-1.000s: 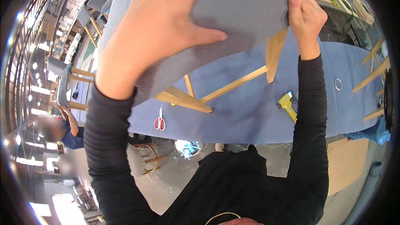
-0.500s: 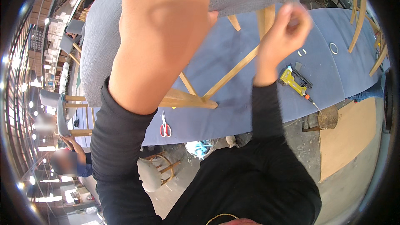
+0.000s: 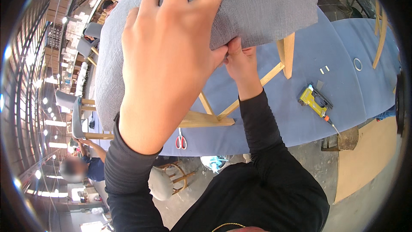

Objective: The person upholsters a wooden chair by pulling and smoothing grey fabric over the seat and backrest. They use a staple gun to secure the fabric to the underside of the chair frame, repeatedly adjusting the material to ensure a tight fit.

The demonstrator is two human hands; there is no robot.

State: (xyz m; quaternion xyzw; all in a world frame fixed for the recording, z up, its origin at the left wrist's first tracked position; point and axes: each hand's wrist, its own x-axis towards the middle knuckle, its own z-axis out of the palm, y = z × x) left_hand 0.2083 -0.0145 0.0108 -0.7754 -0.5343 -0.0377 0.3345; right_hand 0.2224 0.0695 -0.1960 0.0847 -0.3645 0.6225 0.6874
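A chair with grey woven upholstery (image 3: 270,8) and pale wooden legs (image 3: 286,56) lies on a blue-covered table. My left hand (image 3: 167,56) rests over the grey fabric with its fingers spread, its thumb by the cloth's lower edge. Close to that thumb, my right hand (image 3: 243,66) pinches the edge of the fabric between thumb and fingers. What lies behind the folded edge is hidden. To the right on the table is a yellow and black staple gun (image 3: 315,100) with a hose. Scissors (image 3: 181,141) with red and white handles lie near the front edge.
The blue table (image 3: 326,124) also bears a white ring (image 3: 357,64) and small pale strips (image 3: 324,69). A round-seated stool (image 3: 163,183) stands on the floor below. At left, another person (image 3: 92,165) reaches to a grey chair (image 3: 77,118). A brown board (image 3: 365,159) lies at right.
My right hand has come left and up from beside the chair leg to pinch the fabric edge. My left hand has spread over the upholstery. The view has shifted slightly.
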